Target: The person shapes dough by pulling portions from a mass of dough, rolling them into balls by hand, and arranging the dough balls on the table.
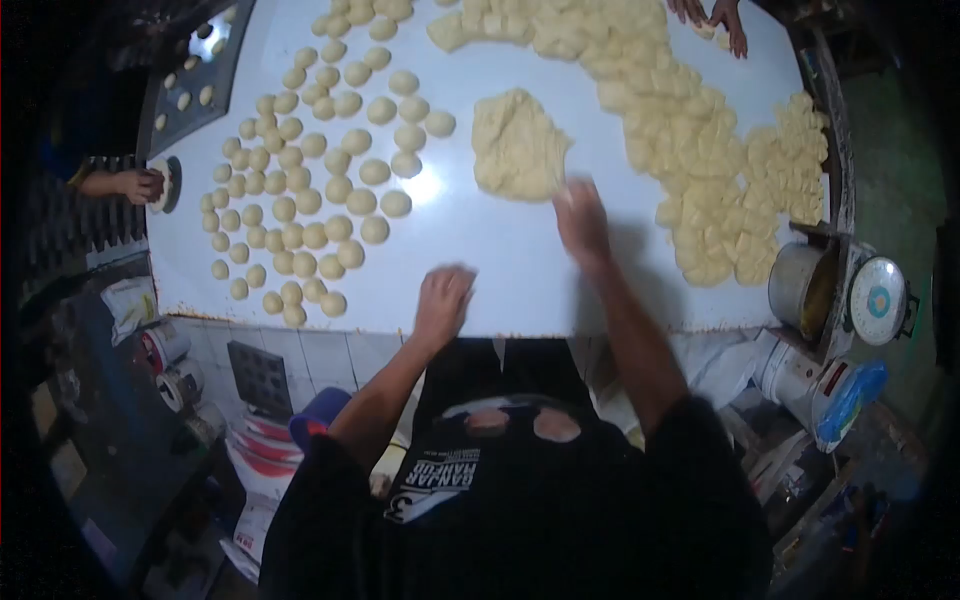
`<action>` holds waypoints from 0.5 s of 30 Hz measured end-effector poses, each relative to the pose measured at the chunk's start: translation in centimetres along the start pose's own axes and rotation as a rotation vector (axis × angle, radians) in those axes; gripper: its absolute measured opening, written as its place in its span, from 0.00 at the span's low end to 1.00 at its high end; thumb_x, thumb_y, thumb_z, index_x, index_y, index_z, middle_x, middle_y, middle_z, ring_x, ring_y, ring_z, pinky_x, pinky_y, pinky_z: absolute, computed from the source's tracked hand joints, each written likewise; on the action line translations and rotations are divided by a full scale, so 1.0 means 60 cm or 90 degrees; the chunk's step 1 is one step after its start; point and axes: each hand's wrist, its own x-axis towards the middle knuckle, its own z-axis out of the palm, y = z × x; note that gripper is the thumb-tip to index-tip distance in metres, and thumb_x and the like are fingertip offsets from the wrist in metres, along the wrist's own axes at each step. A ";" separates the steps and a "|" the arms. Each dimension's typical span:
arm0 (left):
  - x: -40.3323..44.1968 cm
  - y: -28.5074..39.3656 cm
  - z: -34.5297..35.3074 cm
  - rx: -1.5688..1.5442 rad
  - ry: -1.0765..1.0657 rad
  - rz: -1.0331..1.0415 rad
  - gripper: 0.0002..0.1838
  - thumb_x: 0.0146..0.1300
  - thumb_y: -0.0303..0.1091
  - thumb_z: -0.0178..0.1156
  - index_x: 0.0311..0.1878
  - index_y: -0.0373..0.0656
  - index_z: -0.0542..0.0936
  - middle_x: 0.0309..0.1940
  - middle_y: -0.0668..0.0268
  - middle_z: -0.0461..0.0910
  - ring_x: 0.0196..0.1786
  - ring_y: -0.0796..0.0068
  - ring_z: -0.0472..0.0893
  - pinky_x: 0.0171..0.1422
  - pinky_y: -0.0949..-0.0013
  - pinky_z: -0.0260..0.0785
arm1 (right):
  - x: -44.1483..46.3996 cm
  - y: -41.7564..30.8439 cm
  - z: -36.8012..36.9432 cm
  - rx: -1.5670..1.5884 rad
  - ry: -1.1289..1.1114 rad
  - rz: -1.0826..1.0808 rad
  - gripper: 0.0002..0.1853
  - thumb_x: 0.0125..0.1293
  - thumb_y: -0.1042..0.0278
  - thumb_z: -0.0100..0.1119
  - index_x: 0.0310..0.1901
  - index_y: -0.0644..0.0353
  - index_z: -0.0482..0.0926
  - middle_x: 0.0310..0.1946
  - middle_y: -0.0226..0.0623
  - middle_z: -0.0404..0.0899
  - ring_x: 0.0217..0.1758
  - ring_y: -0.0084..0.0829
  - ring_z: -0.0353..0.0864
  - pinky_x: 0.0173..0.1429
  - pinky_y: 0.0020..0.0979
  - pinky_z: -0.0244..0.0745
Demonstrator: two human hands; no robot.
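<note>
On the white tabletop, my left hand (pixel 445 300) rests near the front edge with its fingers curled down; whatever lies under them is hidden. My right hand (pixel 582 222) is at the lower right edge of a large flat slab of dough (pixel 518 145), fingers closed on its border and slightly blurred. Many round dough balls (pixel 338 190) are spread over the table's left half. A long mass of cut dough pieces (pixel 690 150) curves from the top down the right side.
At the left, another person's hand (pixel 143 186) touches a small round dish. A dark tray (pixel 200 75) holds several dough balls. Another person's hands (pixel 712 22) work on dough at the far right. A metal pot (pixel 795 280) and a round scale (pixel 880 300) stand by the right corner.
</note>
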 end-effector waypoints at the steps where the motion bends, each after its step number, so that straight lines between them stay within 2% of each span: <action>1: -0.001 -0.031 -0.006 -0.029 -0.045 0.027 0.13 0.71 0.33 0.69 0.55 0.40 0.84 0.51 0.53 0.83 0.58 0.45 0.80 0.68 0.46 0.72 | -0.065 -0.014 -0.033 0.080 0.059 -0.042 0.09 0.73 0.71 0.68 0.45 0.65 0.78 0.43 0.54 0.80 0.49 0.59 0.80 0.54 0.51 0.79; 2: 0.027 -0.031 -0.017 -0.032 -0.070 -0.048 0.13 0.71 0.28 0.68 0.56 0.39 0.84 0.48 0.50 0.83 0.54 0.44 0.82 0.64 0.46 0.76 | -0.121 -0.058 -0.060 0.062 0.037 0.087 0.09 0.72 0.73 0.69 0.46 0.66 0.78 0.42 0.53 0.80 0.47 0.58 0.82 0.52 0.49 0.81; 3: 0.087 -0.006 -0.025 -0.121 -0.034 -0.092 0.12 0.72 0.27 0.67 0.56 0.39 0.85 0.47 0.50 0.83 0.55 0.45 0.82 0.63 0.49 0.76 | -0.188 -0.060 -0.073 0.099 -0.043 -0.033 0.11 0.72 0.71 0.70 0.47 0.65 0.78 0.42 0.52 0.80 0.45 0.56 0.83 0.49 0.49 0.82; 4: 0.172 0.045 -0.050 -0.136 -0.044 -0.027 0.13 0.71 0.29 0.67 0.57 0.41 0.84 0.46 0.51 0.83 0.53 0.46 0.82 0.57 0.52 0.77 | -0.257 -0.066 -0.054 0.060 -0.092 -0.035 0.10 0.72 0.69 0.71 0.46 0.64 0.79 0.42 0.51 0.80 0.46 0.54 0.84 0.50 0.48 0.82; 5: 0.239 0.064 -0.033 -0.138 -0.034 0.067 0.11 0.72 0.31 0.63 0.54 0.41 0.83 0.46 0.52 0.83 0.51 0.46 0.82 0.53 0.50 0.76 | -0.295 -0.074 -0.029 0.018 -0.132 -0.041 0.10 0.72 0.67 0.71 0.45 0.62 0.80 0.42 0.50 0.81 0.46 0.53 0.84 0.51 0.48 0.82; 6: 0.299 0.091 -0.005 -0.097 -0.005 0.100 0.09 0.71 0.32 0.61 0.51 0.41 0.82 0.46 0.52 0.83 0.48 0.44 0.83 0.52 0.48 0.76 | -0.300 -0.090 -0.029 0.009 -0.140 -0.039 0.10 0.72 0.67 0.71 0.45 0.62 0.80 0.42 0.50 0.81 0.46 0.53 0.84 0.51 0.48 0.82; 8: 0.334 0.065 0.079 0.000 -0.086 0.132 0.06 0.71 0.32 0.58 0.46 0.43 0.82 0.43 0.52 0.83 0.47 0.44 0.84 0.51 0.46 0.76 | -0.278 -0.116 -0.036 0.040 -0.239 -0.076 0.12 0.72 0.61 0.73 0.43 0.60 0.82 0.43 0.46 0.82 0.48 0.50 0.85 0.54 0.46 0.83; 10: 0.255 0.059 0.069 -0.062 -0.155 0.108 0.06 0.68 0.33 0.65 0.44 0.44 0.80 0.42 0.56 0.83 0.44 0.48 0.84 0.49 0.46 0.76 | -0.282 -0.097 -0.041 0.010 -0.289 -0.121 0.12 0.71 0.59 0.73 0.42 0.59 0.83 0.43 0.44 0.82 0.50 0.48 0.85 0.56 0.46 0.82; 11: 0.189 0.053 0.033 -0.081 -0.165 0.187 0.08 0.70 0.40 0.66 0.42 0.47 0.81 0.40 0.58 0.83 0.45 0.50 0.84 0.49 0.47 0.76 | -0.282 -0.085 -0.039 -0.021 -0.327 -0.156 0.12 0.71 0.58 0.73 0.41 0.58 0.84 0.43 0.42 0.83 0.51 0.46 0.85 0.58 0.46 0.81; 12: 0.119 0.049 -0.006 -0.010 -0.197 0.153 0.11 0.72 0.45 0.66 0.41 0.48 0.82 0.40 0.60 0.84 0.46 0.51 0.85 0.50 0.48 0.77 | -0.268 -0.061 -0.040 0.002 -0.322 -0.163 0.12 0.71 0.58 0.73 0.41 0.58 0.84 0.43 0.42 0.83 0.51 0.46 0.85 0.58 0.46 0.81; 13: 0.062 0.031 -0.043 0.073 -0.330 0.147 0.13 0.73 0.48 0.66 0.45 0.49 0.83 0.43 0.62 0.85 0.45 0.55 0.85 0.49 0.50 0.77 | -0.242 -0.026 -0.044 -0.027 -0.420 -0.278 0.12 0.69 0.58 0.75 0.41 0.57 0.84 0.43 0.41 0.83 0.52 0.45 0.84 0.59 0.47 0.80; 14: -0.004 -0.018 -0.075 0.010 -0.217 0.237 0.15 0.71 0.49 0.68 0.49 0.48 0.84 0.50 0.60 0.84 0.49 0.56 0.83 0.54 0.51 0.75 | -0.211 -0.010 -0.030 -0.065 -0.513 -0.393 0.13 0.67 0.58 0.76 0.41 0.57 0.85 0.44 0.40 0.83 0.54 0.44 0.84 0.60 0.47 0.79; 15: 0.011 -0.035 -0.083 0.019 -0.222 0.237 0.15 0.71 0.49 0.68 0.49 0.48 0.84 0.50 0.60 0.84 0.49 0.56 0.83 0.54 0.51 0.75 | -0.164 -0.022 -0.015 -0.052 -0.361 -0.390 0.13 0.65 0.58 0.77 0.42 0.56 0.85 0.44 0.40 0.83 0.54 0.44 0.84 0.60 0.49 0.78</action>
